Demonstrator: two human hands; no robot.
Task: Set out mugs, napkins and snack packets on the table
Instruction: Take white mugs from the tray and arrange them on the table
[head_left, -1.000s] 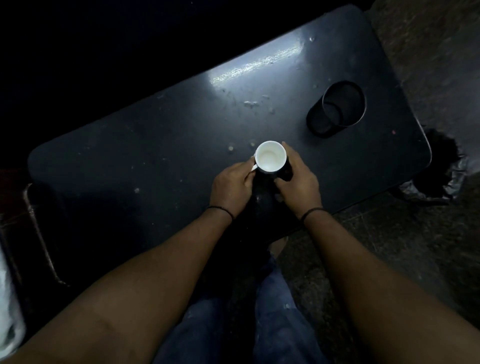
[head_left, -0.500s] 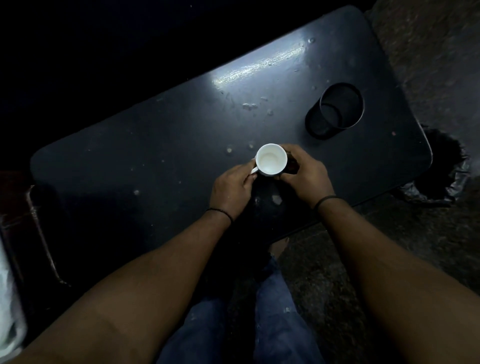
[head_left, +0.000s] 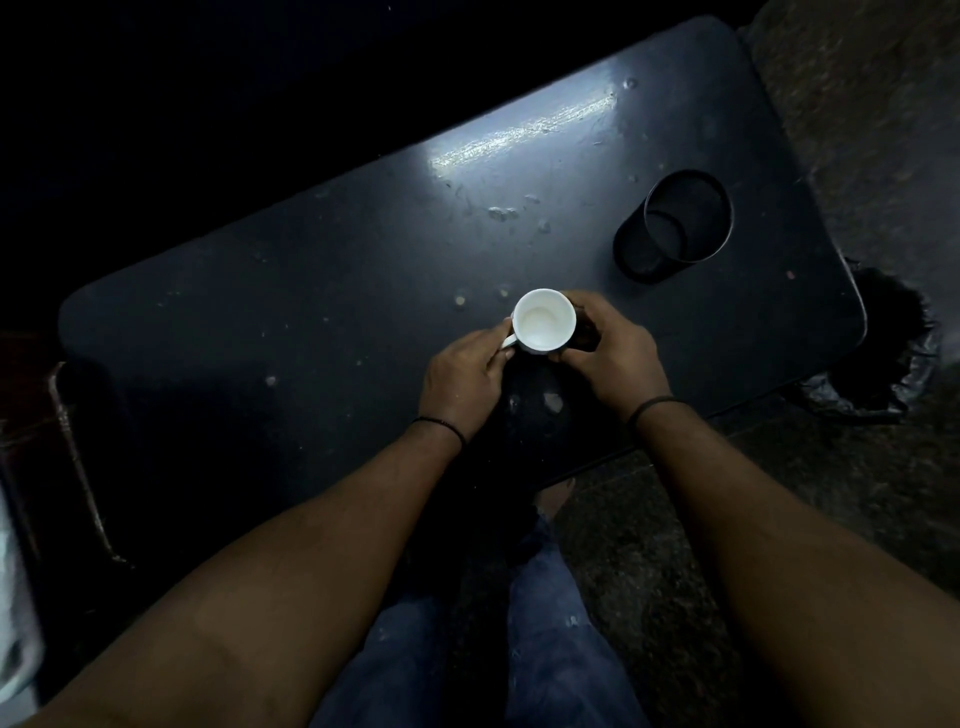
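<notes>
Small white mug (head_left: 544, 320), empty, upright, gripped by left hand (head_left: 464, 376) and right hand (head_left: 613, 353)

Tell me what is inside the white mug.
The white mug looks empty: only its pale bottom shows. The left hand pinches its handle, the right hand curls round its side, hiding that wall and the table beneath.

no readable text, labels, brands or numbers anywhere in the head view; white mug (head_left: 544, 320) is plain inside, its outside too dark to check; dark table (head_left: 311, 291) shows only pale specks and glare; black mesh cup (head_left: 675, 223) carries no marking
</notes>
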